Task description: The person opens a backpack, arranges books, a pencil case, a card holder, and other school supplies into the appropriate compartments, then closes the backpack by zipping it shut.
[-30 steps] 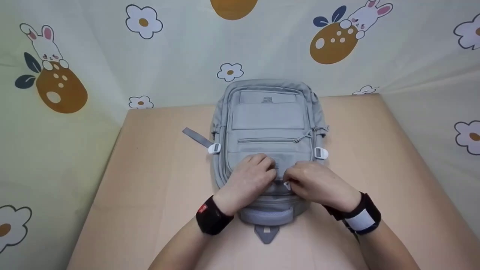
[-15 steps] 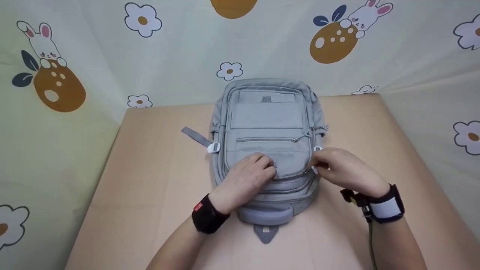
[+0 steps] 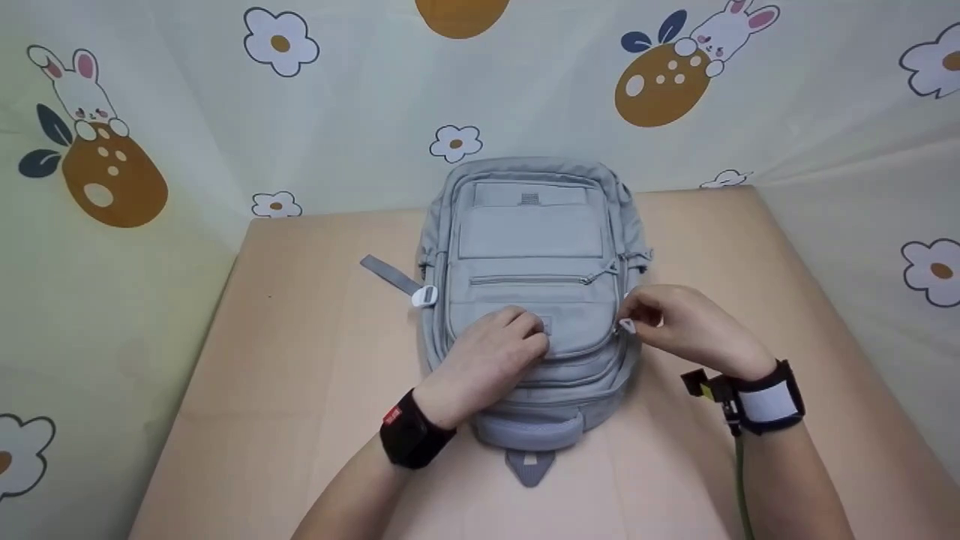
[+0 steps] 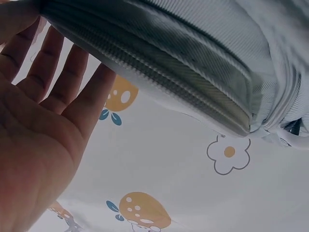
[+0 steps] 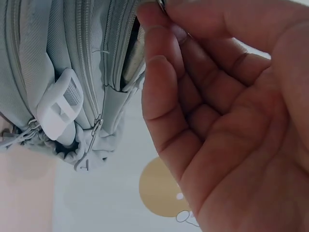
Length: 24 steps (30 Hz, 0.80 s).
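A grey backpack (image 3: 532,232) lies front up on the board, its carry handle towards the person. My left hand (image 3: 491,352) lies on the lower front panel, fingers bent over it near a curved zipper seam. In the left wrist view, the thumb and fingers of that hand (image 4: 43,121) hold the edge of a parted zipped pocket (image 4: 193,82). At the bag's right side my right hand (image 3: 686,322) pinches a zipper pull (image 3: 627,325) with a pale tab. A parted pocket edge (image 5: 128,63) shows beside those fingers in the right wrist view.
A white strap buckle (image 3: 424,296) with a loose grey strap (image 3: 390,274) sticks out left of the bag. Another zipper pull (image 3: 600,276) hangs on the front pocket. The cardboard-coloured board (image 3: 315,337) meets a patterned cloth backdrop (image 3: 360,112). A green cable (image 3: 740,480) trails from the right wrist.
My right hand has moved right along the curved seam with the zipper pull, then slightly up the bag's side. The left hand has stayed on the front panel.
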Each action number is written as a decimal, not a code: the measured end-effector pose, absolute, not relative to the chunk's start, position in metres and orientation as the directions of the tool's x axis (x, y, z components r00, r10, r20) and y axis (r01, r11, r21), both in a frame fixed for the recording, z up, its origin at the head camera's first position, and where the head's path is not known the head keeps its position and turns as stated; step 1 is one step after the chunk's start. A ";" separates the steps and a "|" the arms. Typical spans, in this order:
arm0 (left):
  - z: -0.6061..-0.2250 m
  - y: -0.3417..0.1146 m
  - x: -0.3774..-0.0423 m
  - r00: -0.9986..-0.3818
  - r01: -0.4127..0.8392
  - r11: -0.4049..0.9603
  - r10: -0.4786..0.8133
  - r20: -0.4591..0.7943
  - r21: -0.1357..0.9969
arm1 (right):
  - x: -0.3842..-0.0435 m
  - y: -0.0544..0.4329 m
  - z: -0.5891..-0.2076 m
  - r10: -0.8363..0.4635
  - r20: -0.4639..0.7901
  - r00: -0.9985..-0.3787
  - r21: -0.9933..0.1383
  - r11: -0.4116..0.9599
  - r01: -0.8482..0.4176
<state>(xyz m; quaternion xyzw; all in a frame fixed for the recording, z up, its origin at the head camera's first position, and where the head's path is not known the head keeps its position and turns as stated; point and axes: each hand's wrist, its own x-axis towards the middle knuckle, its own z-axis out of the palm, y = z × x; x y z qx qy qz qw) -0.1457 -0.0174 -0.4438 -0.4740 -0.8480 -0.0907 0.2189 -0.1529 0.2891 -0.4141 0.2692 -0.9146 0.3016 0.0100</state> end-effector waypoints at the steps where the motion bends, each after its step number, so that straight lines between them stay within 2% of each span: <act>1: -0.444 -0.017 -0.146 -0.454 0.844 0.534 0.763 0.459 -0.054 | -0.153 0.289 -0.414 -0.485 0.177 -0.856 -0.544 0.677 -0.496; 11: -0.438 -0.002 -0.142 -0.466 0.836 0.548 0.733 0.495 -0.025 | -0.152 0.287 -0.412 -0.486 0.161 -0.859 -0.541 0.684 -0.488; 15: -0.432 0.020 -0.142 -0.463 0.830 0.555 0.741 0.487 -0.056 | -0.152 0.288 -0.412 -0.492 0.176 -0.852 -0.549 0.670 -0.500; 20: -0.434 0.043 -0.143 -0.502 0.794 0.599 0.742 0.444 -0.104 | -0.153 0.289 -0.414 -0.493 0.172 -0.853 -0.581 0.648 -0.492; 24: -0.437 0.050 -0.143 -0.508 0.759 0.634 0.717 0.477 -0.145 | -0.154 0.289 -0.414 -0.500 0.177 -0.848 -0.593 0.633 -0.497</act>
